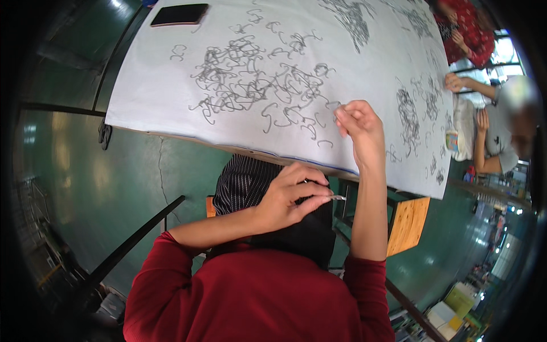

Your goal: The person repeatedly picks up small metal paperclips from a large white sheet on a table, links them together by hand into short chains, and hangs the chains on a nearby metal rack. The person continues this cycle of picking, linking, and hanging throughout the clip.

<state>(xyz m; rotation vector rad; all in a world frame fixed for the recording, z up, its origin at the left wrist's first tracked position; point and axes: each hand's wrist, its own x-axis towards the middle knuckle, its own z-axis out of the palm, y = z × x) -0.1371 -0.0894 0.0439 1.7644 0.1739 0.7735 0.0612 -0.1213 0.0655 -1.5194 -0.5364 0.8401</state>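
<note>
Over my lap, in front of the table edge, my left hand (293, 195) is closed in a pinch. Between its thumb and fingers sits a small thin silvery metal piece (338, 198), its far end sticking out to the right. My right hand (363, 126) is above the table's front part, thumb and fingers drawn together. A dark curved wire piece (334, 104) shows right by those fingertips; I cannot tell whether they grip it. To the left of this hand spreads a loose heap of S-shaped and hooked dark wire pieces (231, 77).
The table (154, 102) has a white cover. A dark phone (179, 15) lies at its far left corner. More wire piles (408, 117) lie right and at the back (348, 20). Co-workers (467, 34) sit along the right side. A wooden stool (408, 225) stands below right.
</note>
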